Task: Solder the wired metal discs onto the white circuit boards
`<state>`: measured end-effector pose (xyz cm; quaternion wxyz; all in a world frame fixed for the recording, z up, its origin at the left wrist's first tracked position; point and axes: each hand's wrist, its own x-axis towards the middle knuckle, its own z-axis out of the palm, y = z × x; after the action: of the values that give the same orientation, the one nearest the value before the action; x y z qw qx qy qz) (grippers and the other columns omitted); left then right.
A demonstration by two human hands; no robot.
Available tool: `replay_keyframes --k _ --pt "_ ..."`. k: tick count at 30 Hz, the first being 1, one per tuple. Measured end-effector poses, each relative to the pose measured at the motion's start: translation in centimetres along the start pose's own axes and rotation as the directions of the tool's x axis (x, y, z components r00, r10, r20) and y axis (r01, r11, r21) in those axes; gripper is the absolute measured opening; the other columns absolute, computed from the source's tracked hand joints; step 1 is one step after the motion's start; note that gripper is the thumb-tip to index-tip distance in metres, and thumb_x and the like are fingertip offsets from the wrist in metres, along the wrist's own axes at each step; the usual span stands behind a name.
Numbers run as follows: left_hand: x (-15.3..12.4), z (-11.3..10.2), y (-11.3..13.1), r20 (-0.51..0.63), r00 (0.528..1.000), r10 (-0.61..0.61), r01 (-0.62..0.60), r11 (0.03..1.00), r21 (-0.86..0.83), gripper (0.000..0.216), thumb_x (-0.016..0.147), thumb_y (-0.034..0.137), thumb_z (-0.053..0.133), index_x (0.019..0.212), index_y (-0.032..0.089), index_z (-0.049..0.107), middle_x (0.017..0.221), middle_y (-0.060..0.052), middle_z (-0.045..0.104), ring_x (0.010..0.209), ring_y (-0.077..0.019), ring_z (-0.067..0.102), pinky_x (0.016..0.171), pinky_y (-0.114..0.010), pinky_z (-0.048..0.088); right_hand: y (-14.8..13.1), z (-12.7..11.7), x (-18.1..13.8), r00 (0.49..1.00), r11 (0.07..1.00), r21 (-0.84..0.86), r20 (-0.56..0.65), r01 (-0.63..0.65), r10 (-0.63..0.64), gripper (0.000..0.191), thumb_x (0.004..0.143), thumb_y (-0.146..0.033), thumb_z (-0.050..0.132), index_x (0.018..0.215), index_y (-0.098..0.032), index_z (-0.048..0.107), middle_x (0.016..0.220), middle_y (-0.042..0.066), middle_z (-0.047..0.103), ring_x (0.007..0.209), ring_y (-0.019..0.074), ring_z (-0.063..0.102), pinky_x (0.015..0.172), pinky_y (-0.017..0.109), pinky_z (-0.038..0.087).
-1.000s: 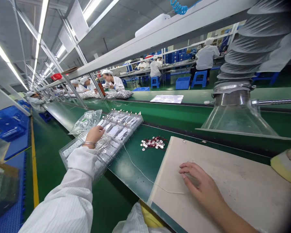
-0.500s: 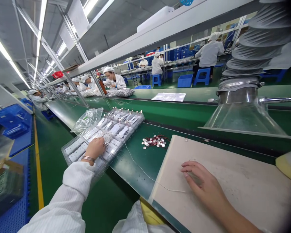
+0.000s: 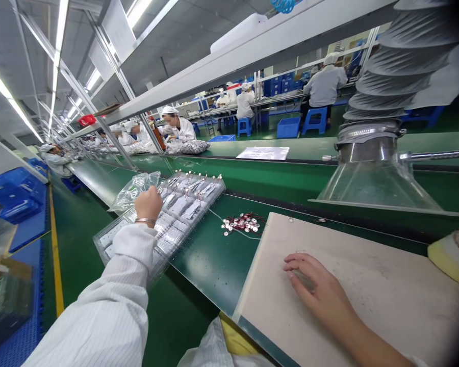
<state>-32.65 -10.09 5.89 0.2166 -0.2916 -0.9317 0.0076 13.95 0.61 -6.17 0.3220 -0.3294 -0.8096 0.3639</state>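
My left hand (image 3: pixel 148 204) is over the clear tray (image 3: pixel 194 224), beside the plastic bag (image 3: pixel 127 192). Fingers appear curled; tips are hidden, so I cannot tell how far they close or what they grip. Step in hand, by my judgement: handling at the tray; the next move would call for leaving its white parts (image 3: pixel 179 205) undisturbed. Rightward, metal discs (image 3: pixel 243 224) lie piled on the green surface (image 3: pixel 206 255). My right hand (image 3: pixel 317 283), half open, is at the board (image 3: pixel 275 244), visibly holding nothing.
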Motion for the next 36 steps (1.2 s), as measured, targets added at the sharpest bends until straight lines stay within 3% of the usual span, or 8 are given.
replay_keyframes --k 4,8,12,16,21,24,29,36 --pt "0.5 1.8 2.9 0.064 0.985 0.163 -0.156 0.982 -0.102 0.034 0.096 0.038 0.06 0.119 0.014 0.06 0.119 -0.01 0.063 0.106 -0.0232 0.063 0.091 -0.045 0.054 0.4 0.0 0.0 1.0 0.999 -0.04 -0.013 0.025 -0.025 0.031 0.093 -0.046 0.046 0.088 -0.026 0.07 0.11 0.01 0.066 0.101 0.028 0.064 0.066 0.037 0.06" --pt "-0.3 2.6 3.2 0.154 0.929 0.337 -0.298 0.926 -0.23 0.033 0.094 0.038 0.063 0.117 0.015 0.062 0.119 -0.009 0.064 0.106 -0.023 0.063 0.092 -0.046 0.055 0.4 -0.1 0.0 1.0 0.999 -0.037 -0.009 0.021 -0.021 0.03 0.092 -0.044 0.047 0.088 -0.025 0.07 0.11 0.011 0.066 0.1 0.0276 0.064 0.06 0.034 0.059" --pt "-2.0 0.4 -1.4 0.128 0.934 0.333 -0.282 0.909 -0.306 0.04 0.095 0.039 0.056 0.126 0.014 0.057 0.129 -0.013 0.061 0.119 -0.0257 0.058 0.103 -0.045 0.049 0.5 -0.3 0.0 1.0 1.0 -0.023 0.02 -0.003 0.004 0.028 0.091 -0.042 0.048 0.09 -0.026 0.07 0.113 0.011 0.065 0.103 0.0278 0.063 0.05 0.028 0.054" --pt "-5.5 -2.5 -7.5 0.22 0.922 0.319 -0.237 0.913 -0.331 0.044 0.097 0.044 0.038 0.12 0.014 0.06 0.119 -0.013 0.068 0.108 -0.0252 0.064 0.094 -0.039 0.053 1.6 -0.5 0.1 0.999 0.998 -0.063 0.047 0.027 -0.024 0.027 0.09 -0.043 0.05 0.09 -0.027 0.072 0.112 0.009 0.067 0.103 0.0277 0.064 0.06 0.033 0.06" --pt "-10.8 -3.7 -10.4 0.484 0.699 0.526 -0.381 0.847 -0.37 0.03 0.078 0.035 0.066 0.107 0.025 0.07 0.116 -0.004 0.072 0.108 -0.0229 0.066 0.094 -0.031 0.053 3.3 -0.6 0.6 0.989 0.996 -0.08 0.148 0.027 -0.015 0.029 0.088 -0.048 0.054 0.093 -0.027 0.074 0.115 0.01 0.068 0.101 0.0285 0.067 0.048 0.028 0.058" --pt "-12.6 -3.3 -10.2 0.564 0.593 0.575 -0.475 0.815 -0.333 0.07 0.065 0.017 0.077 0.132 0.028 0.059 0.142 -0.005 0.058 0.131 -0.0266 0.053 0.11 -0.036 0.042 3.4 -0.6 0.6 0.993 0.995 -0.095 0.118 0.016 -0.005 0.032 0.089 -0.052 0.052 0.092 -0.028 0.073 0.116 0.009 0.068 0.104 0.0285 0.067 0.049 0.027 0.058" --pt "-13.2 -2.1 -10.1 0.615 0.498 0.611 -0.617 0.748 -0.243 0.104 0.057 0.016 0.088 0.148 0.028 0.038 0.156 -0.014 0.038 0.139 -0.0347 0.043 0.113 -0.044 0.036 3.7 -0.7 0.5 0.992 0.991 -0.127 0.126 0.031 -0.015 0.034 0.088 -0.056 0.051 0.093 -0.03 0.074 0.115 0.007 0.07 0.104 0.0292 0.068 0.052 0.029 0.06" --pt "-13.2 -2.0 -9.7 0.597 0.427 0.679 -0.758 0.629 -0.174 0.082 0.062 0.025 0.091 0.133 0.021 0.05 0.139 -0.017 0.053 0.125 -0.0348 0.054 0.107 -0.045 0.04 4.6 -0.3 1.0 0.995 0.991 -0.105 0.061 0.084 -0.078 0.04 0.083 -0.061 0.055 0.09 -0.028 0.077 0.107 0.01 0.074 0.091 0.0301 0.073 0.054 0.033 0.063"
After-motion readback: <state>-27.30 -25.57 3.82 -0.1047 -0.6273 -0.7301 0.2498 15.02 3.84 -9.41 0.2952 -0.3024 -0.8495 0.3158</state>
